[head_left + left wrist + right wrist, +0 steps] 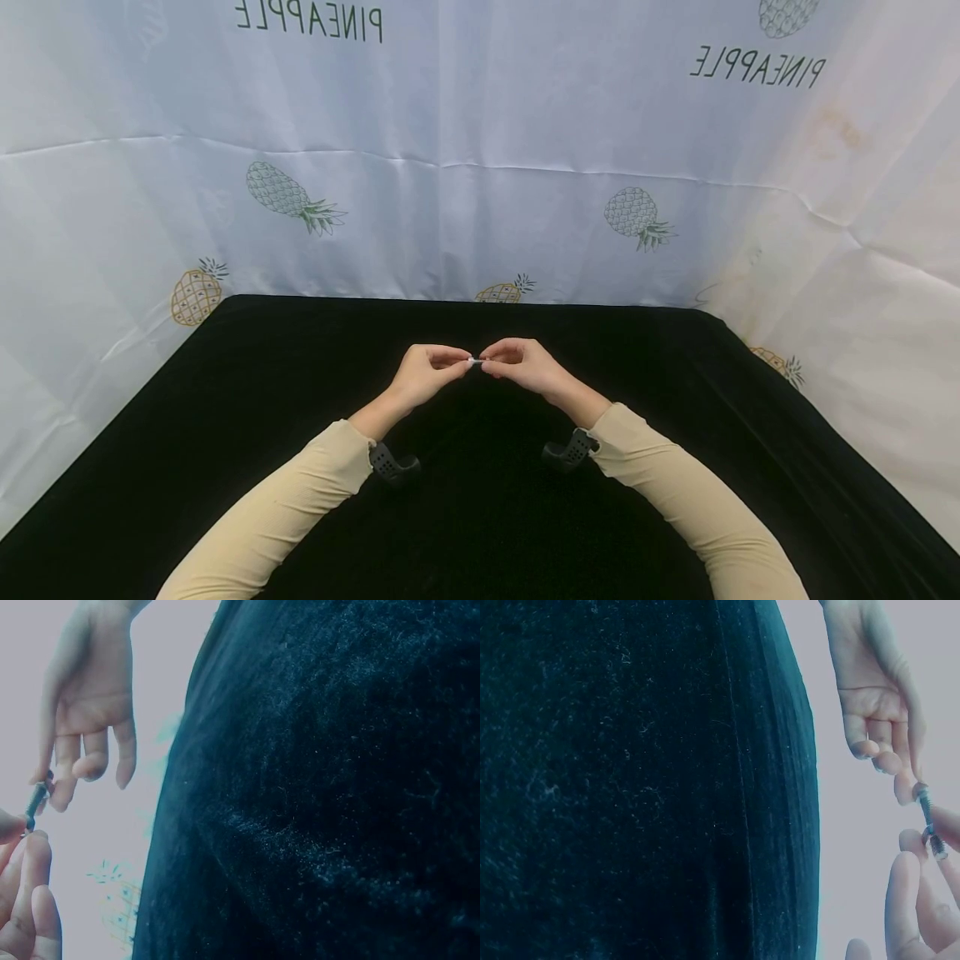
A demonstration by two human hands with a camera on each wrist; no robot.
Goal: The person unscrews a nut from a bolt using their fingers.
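Both hands meet over the black-covered table, with a small threaded metal bolt (925,808) between them. My left hand (426,373) pinches the bolt's head end between thumb and fingertip. On the other side, my right hand (528,367) has thumb and fingertips around the threaded part, at what looks like a small nut (929,832). The threaded tip pokes out past the right fingers in the right wrist view. Between the two sets of fingertips, the bolt's shank (35,797) shows in the left wrist view. The right fingertips partly cover the nut.
A black cloth (480,517) covers the table beneath the hands. White curtains (480,225) printed with pineapples hang at the back and sides. Dark strap-on mounts (393,464) sit at both wrists, below the beige sleeves (292,500).
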